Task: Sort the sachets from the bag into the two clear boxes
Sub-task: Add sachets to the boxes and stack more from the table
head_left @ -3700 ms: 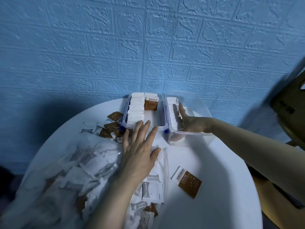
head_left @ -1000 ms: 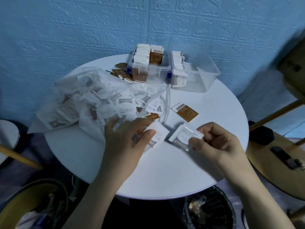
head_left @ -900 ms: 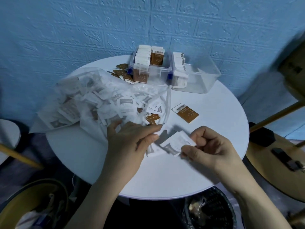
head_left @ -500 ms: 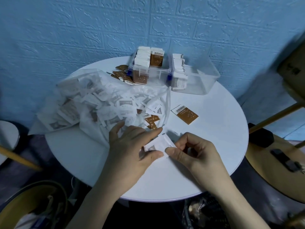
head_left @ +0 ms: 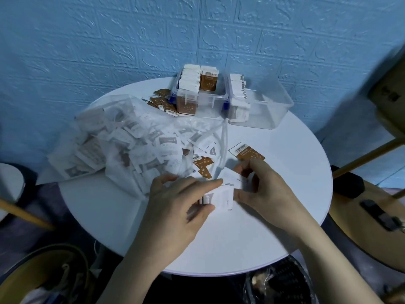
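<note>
Both hands' fingers curled, pinching white sachets (head_left: 222, 197) between left hand (head_left: 177, 212) and right hand (head_left: 266, 194), low over the surface (head_left: 252, 238). Beyond the fingertips: bag (head_left: 122, 137), two clear boxes (head_left: 271, 104).

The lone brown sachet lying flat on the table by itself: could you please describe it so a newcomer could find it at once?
Start at the round white table and find the two clear boxes at its far edge. Come toward the right hand; just beyond its fingers lies the brown sachet. It alone lies flat on bare tabletop, outside the plastic bag, white strip up.
</note>
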A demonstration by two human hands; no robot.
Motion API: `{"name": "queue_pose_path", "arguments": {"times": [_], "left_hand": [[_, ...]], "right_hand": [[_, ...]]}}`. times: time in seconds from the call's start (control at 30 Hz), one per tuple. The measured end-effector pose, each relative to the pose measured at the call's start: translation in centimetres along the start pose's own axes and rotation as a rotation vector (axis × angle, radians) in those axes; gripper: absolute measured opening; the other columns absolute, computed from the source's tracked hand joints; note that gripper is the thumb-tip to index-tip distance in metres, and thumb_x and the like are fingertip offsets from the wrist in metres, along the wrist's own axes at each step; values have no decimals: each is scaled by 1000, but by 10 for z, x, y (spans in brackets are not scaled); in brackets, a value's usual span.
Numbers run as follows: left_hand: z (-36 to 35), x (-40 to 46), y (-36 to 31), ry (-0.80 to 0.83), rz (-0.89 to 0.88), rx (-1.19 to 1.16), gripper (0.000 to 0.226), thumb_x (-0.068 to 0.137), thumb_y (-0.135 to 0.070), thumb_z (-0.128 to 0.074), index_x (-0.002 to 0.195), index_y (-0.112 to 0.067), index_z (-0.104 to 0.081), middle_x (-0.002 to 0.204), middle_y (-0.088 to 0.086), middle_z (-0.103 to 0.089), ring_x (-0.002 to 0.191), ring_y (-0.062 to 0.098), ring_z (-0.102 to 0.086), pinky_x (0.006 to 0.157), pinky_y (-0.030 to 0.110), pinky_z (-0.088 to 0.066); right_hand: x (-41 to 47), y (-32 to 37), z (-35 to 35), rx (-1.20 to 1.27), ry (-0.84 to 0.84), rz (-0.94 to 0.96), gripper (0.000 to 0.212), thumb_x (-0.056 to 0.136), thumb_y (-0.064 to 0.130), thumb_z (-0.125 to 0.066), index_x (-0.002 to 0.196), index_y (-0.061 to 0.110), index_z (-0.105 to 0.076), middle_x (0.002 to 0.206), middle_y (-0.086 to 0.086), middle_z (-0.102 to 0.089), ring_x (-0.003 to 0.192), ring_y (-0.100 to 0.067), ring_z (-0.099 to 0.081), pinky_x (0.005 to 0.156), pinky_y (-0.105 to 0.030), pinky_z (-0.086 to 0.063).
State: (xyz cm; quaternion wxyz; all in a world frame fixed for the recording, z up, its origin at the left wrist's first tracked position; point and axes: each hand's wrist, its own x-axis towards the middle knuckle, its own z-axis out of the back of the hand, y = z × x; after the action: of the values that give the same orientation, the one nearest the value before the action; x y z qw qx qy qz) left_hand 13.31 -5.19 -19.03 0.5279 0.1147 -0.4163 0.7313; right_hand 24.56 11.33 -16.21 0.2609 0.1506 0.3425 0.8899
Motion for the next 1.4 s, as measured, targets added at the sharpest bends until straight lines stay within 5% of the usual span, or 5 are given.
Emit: {"name": "queue_pose_path", "arguments": {"times": [0.33,0.6,0.83,1.07,1.4], "left_hand": [[2,-1,0,10,38,-33,57,72,-34,-70,127,-36,-52,81,-22,-60,96,-15,-44,96,17,-26],[4,-4,1,24,42,-51,48,67,-33,-74,113,-34,-60,91,-24,-64,103,-24,-39,101,14,-22],[27,-16,1,-12,-22,78,26,75,-39,-68,100,-33,-67,90,-20,-68,89,-6,-57,102,31,-29],[24,-30,0,-69,-12,109,26,81,-31,-62,106,-37,-58,95,-19,-62,91,2,-59,101,34,-30],[22,-34,0,-81,34,48,26,84,-36,-61,110,-37,-63,96,-20,-61,89,5,-58,93,32,-32]], "right_hand": [[-22,-8,5,585,-168,28,20,83,-2,-67,74,15,-61,67,1,-59,68,-14,-52,66,-18,-41],[-31,-4,-14,366,20,138,9,80,18,-63,79,27,-60,69,2,-59,64,-22,-48,62,-24,-38],[-7,10,-8,262,32,207,5,83,24,-71,85,27,-67,81,15,-66,76,-2,-56,68,-12,-36],[20,39,-28,-55,206,129,45,73,53,-75,110,31,-60,100,14,-51,83,0,-50,78,-22,-43],[21,29,-27,140,103,136,18,86,28,-72,76,21,-59,70,13,-53,58,-4,-45,59,-18,-33]]}}
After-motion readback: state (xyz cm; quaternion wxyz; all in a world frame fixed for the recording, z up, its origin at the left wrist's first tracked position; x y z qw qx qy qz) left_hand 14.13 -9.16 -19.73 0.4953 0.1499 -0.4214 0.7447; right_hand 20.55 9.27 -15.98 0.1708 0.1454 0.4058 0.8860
